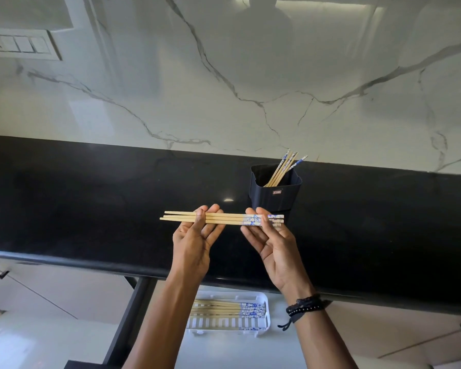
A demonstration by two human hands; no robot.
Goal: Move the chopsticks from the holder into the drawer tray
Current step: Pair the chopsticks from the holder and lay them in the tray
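Legible text: none. One small reddish label (277, 192) sits on the front wall of the dark holder (266, 198), just below its rim; characters too small to read.

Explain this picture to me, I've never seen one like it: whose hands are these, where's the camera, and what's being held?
No machine here: a person wears one camera on the head, looking down at their own bare hands. The left hand and right hand pinch a bundle of pale wooden chopsticks with blue-patterned ends, level above the black stone counter. Behind stands a dark square plastic holder with more chopsticks leaning inside. Below, a white slotted plastic tray in an open drawer already holds several chopsticks.
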